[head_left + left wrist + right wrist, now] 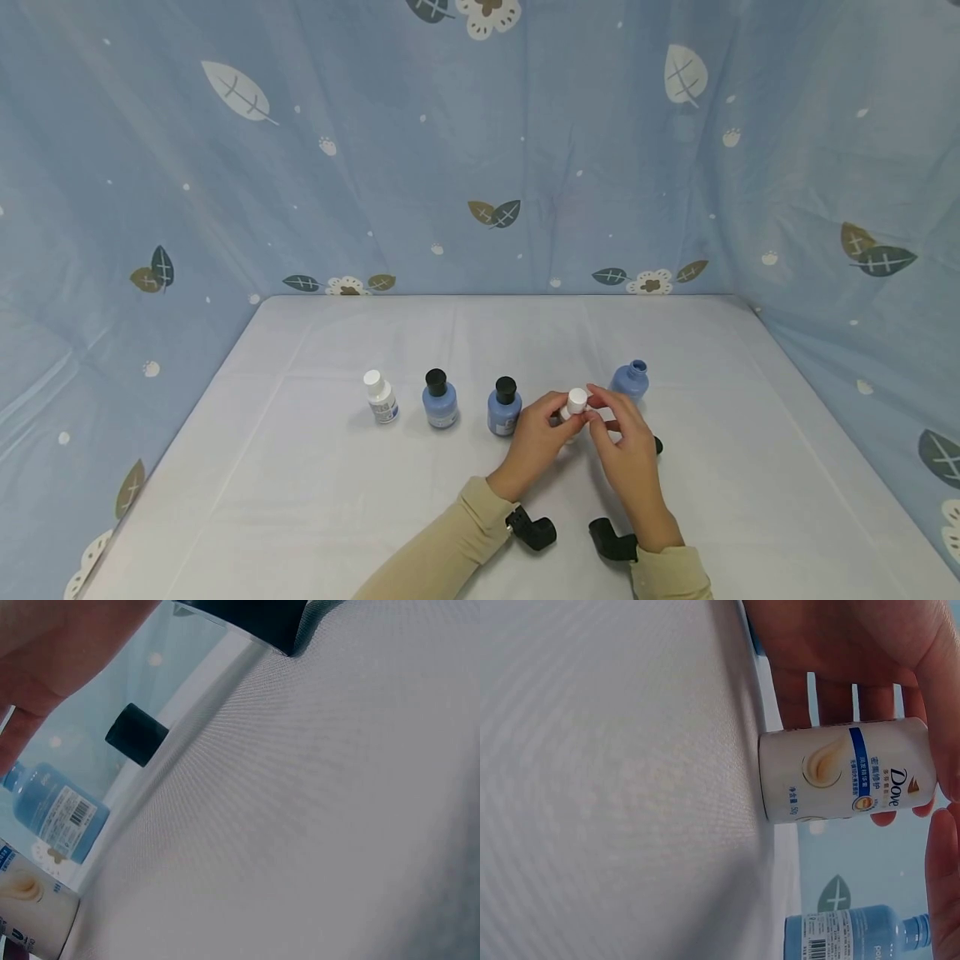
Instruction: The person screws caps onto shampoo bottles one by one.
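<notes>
A small white Dove conditioner bottle (832,776) stands upright between the two hands. Fingers of the left hand (534,437) curl behind its body, and the thumb lies up by the neck. At the bottle's white cap (577,400), the right hand (628,446) has thumb and forefinger on the cap's right side, where they pinch it. Just behind the right hand is a blue bottle (630,382) with a bare neck. A loose black cap (137,735) lies on the table, mostly hidden by the right hand in the head view.
Left of the hands stand a blue bottle with a black cap (504,408), a similar blue bottle (440,402) and a white-capped bottle (381,398). All are on a white-covered table (300,500). A blue patterned curtain (375,167) hangs around the table's back and sides.
</notes>
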A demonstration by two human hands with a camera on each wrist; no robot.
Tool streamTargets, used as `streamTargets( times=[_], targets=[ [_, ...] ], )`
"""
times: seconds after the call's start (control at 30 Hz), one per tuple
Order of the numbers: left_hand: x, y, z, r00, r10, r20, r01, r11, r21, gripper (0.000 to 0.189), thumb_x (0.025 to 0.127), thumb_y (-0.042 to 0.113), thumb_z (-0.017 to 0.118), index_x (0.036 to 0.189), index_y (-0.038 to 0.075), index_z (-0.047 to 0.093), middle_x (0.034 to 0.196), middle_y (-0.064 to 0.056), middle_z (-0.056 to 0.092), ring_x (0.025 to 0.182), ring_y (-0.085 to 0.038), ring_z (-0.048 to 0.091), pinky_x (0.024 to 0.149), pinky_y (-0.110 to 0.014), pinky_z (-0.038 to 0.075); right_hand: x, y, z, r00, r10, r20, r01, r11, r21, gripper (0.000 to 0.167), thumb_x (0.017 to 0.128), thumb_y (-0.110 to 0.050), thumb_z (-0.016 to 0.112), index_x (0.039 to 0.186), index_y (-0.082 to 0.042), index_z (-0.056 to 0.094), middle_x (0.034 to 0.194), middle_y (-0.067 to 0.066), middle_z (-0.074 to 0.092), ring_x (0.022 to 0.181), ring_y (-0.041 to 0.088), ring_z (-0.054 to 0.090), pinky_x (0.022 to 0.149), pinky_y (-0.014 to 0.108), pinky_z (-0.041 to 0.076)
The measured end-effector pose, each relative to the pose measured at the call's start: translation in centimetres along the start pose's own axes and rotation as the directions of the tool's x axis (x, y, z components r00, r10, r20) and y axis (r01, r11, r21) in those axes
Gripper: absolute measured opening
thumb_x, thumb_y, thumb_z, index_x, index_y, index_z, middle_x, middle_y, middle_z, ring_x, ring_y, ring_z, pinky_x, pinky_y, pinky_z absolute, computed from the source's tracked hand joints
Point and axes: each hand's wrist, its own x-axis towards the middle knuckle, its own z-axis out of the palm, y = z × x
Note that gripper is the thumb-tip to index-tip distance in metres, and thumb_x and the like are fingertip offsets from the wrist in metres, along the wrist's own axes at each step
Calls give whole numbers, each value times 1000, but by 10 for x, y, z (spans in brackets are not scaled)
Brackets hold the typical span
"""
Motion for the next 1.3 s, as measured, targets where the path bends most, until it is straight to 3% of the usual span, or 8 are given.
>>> streamTargets(
  times=[0.1, 0.23, 0.43, 0.57, 0.83, 1.03, 1.3],
  targets=[
    [0, 13, -4, 1000, -6, 4, 6, 1000, -16, 18, 83, 14, 63, 100, 9, 64, 91, -3, 61, 78, -10, 53, 65, -22, 46, 0, 0, 0, 1000, 0, -1, 0, 1000, -12, 35, 87, -10, 57, 120, -17, 56, 100, -3, 57, 92, 8, 51, 70, 14, 44],
    [-1, 16, -6, 999, -34, 10, 35, 999, -38, 19, 83, 14, 63, 101, 8, 64, 93, -3, 61, 81, -9, 55, 68, -23, 47, 0, 0, 0, 1000, 6, 6, -5, 999, -33, 33, 87, -9, 56, 119, -16, 56, 97, -3, 56, 90, 8, 52, 69, 17, 45],
    [2, -5, 3, 1000, -13, 6, 13, 1000, -24, 20, 83, 22, 64, 100, 12, 64, 92, 2, 61, 80, -6, 54, 66, -22, 47, 2, 1, 0, 999, 39, -17, -40, 997, -59, 32, 88, -9, 54, 118, -17, 58, 98, -4, 58, 83, 10, 54, 68, 22, 45],
    [3, -18, 6, 1000, -23, 17, 24, 999, -25, 24, 83, 29, 62, 103, 15, 63, 94, 5, 60, 80, -4, 53, 67, -20, 46, 2, 1, 0, 1000, 28, 5, -28, 999, -45, 32, 88, -11, 56, 119, -19, 57, 106, -4, 58, 89, 9, 54, 69, 19, 45],
    [0, -20, 5, 999, -20, 38, 22, 998, -53, 25, 85, 30, 60, 105, 16, 63, 96, 6, 60, 81, -5, 54, 67, -21, 47, 0, 1, 1, 998, 2, 57, -1, 1000, -8, 38, 87, -12, 57, 124, -21, 53, 120, -4, 54, 99, 12, 53, 71, 20, 46],
    [1, -20, 4, 999, -28, 40, 30, 998, -49, 19, 85, 25, 61, 102, 16, 64, 94, 7, 61, 81, -4, 53, 68, -21, 46, 1, 2, 2, 992, -77, 104, 78, 997, -6, 44, 86, -6, 58, 127, -18, 51, 125, 0, 51, 106, 15, 48, 72, 21, 46],
    [0, -21, 4, 998, -42, 45, 43, 999, -21, 22, 86, 31, 59, 103, 18, 63, 93, 8, 59, 79, -5, 52, 66, -20, 46, 0, 0, 2, 999, -14, 46, 13, 1000, 8, 34, 87, -13, 57, 121, -19, 56, 111, 1, 58, 101, 11, 52, 71, 16, 45]
  ],
)
